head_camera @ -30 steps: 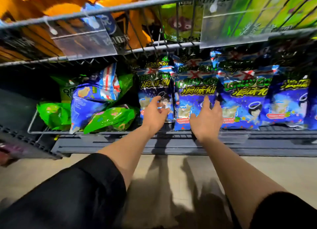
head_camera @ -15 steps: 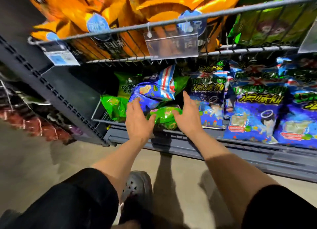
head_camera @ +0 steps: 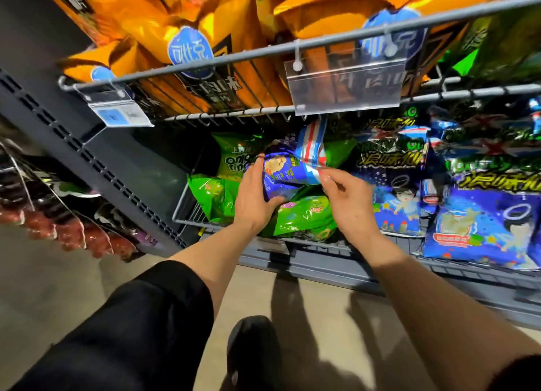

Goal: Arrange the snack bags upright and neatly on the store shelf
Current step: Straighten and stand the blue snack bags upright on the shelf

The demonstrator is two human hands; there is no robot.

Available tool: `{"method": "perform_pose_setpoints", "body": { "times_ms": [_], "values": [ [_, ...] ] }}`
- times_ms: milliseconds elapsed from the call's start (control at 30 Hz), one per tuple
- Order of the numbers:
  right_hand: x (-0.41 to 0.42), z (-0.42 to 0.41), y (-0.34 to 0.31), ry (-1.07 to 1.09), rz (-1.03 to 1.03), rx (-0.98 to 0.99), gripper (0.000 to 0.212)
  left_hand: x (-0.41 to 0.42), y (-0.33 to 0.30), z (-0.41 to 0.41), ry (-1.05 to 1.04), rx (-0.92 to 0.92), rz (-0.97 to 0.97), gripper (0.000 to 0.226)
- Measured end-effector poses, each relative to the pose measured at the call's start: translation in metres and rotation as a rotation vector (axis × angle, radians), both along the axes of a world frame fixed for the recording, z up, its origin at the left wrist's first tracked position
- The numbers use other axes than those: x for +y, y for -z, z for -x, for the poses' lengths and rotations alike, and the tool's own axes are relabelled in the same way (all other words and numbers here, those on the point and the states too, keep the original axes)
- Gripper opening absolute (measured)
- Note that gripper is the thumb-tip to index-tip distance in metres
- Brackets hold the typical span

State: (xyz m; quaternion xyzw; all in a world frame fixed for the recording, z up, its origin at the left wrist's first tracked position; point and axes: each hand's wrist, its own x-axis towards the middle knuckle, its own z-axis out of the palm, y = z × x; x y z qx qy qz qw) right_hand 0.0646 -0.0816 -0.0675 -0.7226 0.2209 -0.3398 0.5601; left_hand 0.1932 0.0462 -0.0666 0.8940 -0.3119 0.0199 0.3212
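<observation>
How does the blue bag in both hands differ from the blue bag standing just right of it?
The held blue bag is tilted, gripped by the left hand and right hand; the standing blue bag is upright and untouched. The held one lies on green bags; the standing one rests on the shelf. Both are blue.

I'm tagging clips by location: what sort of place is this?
Most likely a shop's snack aisle: wire shelf hung with clear price-tag holders, packed with orange snack bags and blue bags below.
</observation>
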Motion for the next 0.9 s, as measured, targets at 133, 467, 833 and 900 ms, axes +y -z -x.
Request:
{"method": "perform_pose_setpoints", "body": {
  "times_ms": [133,467,833,900],
  "values": [
    [-0.004,-0.007,0.003,0.003,-0.095,-0.019,0.032,-0.003,-0.008,-0.005,-0.009,-0.081,-0.007,0.086],
    [0.013,0.003,-0.016,0.044,-0.098,-0.037,0.070,0.016,-0.054,0.009,0.037,-0.383,-0.122,0.078],
    [0.017,0.083,-0.057,-0.016,-0.095,-0.053,0.087,0.030,-0.102,0.087,0.235,0.072,0.006,0.085],
    [0.016,0.100,-0.060,-0.046,-0.267,-0.127,0.082,0.026,-0.107,0.107,0.294,0.423,0.200,0.081]
  ]
}}
